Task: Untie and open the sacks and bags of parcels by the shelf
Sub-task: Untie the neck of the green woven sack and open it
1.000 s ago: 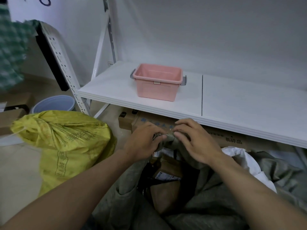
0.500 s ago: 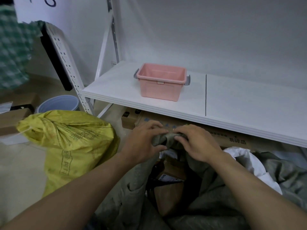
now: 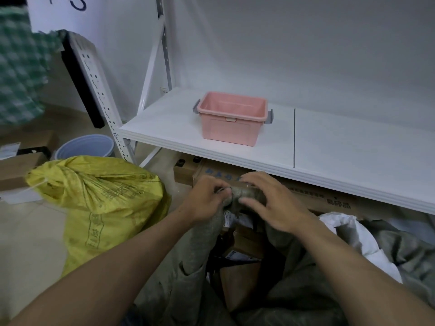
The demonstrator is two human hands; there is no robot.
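Sack mouth sits bunched, seemingly pinched, between left hand and right hand.

A grey sack, open with brown parcels showing, is seen near centre; a yellow sack, tied shut, lies left.

I'm in a parcel storeroom or sorting depot: white slotted-steel shelf against a bare wall, tied yellow woven sack on the floor. Grey sack open showing cardboard parcels, more printed cartons stowed under the shelf.
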